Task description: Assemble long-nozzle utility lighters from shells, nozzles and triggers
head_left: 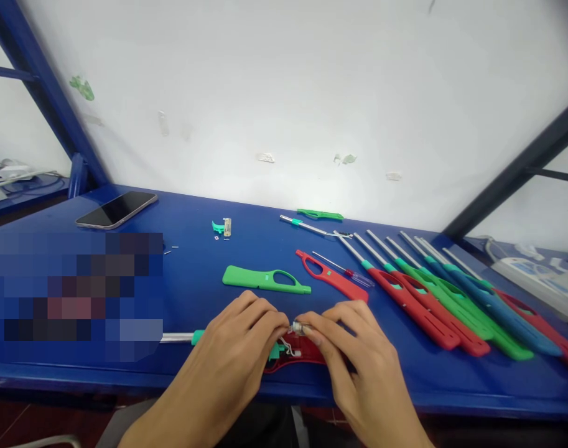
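Observation:
My left hand (239,351) and my right hand (353,358) meet at the near edge of the blue table (195,274). Their fingertips pinch a small clear and metal part (297,328) between them. Under it lies an opened red lighter body (295,359) with white wires, a teal piece and a metal tube (177,337) running out to the left. Both hands have curled fingers closed on the small part.
A green handle shell (265,279) and a red handle shell (331,276) lie just beyond my hands, with a small screwdriver (344,269). Several assembled long lighters (451,298) lie in a row at right. A phone (116,209) sits at back left. Small parts (222,227) lie mid-table.

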Motion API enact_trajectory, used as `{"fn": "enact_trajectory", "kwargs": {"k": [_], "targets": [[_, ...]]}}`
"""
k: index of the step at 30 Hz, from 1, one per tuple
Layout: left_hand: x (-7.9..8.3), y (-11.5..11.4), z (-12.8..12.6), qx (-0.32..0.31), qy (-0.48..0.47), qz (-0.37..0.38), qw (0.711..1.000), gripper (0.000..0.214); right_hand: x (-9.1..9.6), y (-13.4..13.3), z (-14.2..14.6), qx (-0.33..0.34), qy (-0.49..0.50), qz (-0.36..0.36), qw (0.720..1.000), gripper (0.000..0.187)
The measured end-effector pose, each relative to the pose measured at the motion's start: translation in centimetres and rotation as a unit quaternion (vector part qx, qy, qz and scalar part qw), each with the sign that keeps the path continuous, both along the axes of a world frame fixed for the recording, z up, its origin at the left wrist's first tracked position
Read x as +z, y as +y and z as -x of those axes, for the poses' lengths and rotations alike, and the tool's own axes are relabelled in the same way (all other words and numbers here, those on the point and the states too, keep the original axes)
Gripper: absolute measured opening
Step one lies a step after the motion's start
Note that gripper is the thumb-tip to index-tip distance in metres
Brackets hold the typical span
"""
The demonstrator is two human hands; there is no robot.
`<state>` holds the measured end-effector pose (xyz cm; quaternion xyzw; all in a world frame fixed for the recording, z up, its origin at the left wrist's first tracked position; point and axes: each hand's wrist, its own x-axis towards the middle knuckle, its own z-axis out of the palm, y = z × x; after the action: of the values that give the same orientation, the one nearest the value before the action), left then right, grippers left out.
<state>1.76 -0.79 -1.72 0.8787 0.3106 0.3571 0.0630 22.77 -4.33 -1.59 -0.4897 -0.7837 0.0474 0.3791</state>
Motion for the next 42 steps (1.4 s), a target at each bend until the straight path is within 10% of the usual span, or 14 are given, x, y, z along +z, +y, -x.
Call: {"fn": "enact_trajectory", "kwargs": {"k": [21,27,42], "targets": [[0.6,-0.3,0.5,0.075,-0.013,-0.067,0.995,0.02,-0.3,0.0,0.1,-0.037,0.043,0.006,0.998,0.012],[0.1,-1.5,2.5,0.139,0.004,0.024,0.99,0.019,-0.2,0.2,0.3,-0.053,0.044,-0.019,0.997,0.007],[-0.5,-1.5,2.8,0.104,-0.032,-0.016,0.994,0.017,-0.8,0.3,-0.1,-0.064,-0.006,0.019,0.998,0.023]]}}
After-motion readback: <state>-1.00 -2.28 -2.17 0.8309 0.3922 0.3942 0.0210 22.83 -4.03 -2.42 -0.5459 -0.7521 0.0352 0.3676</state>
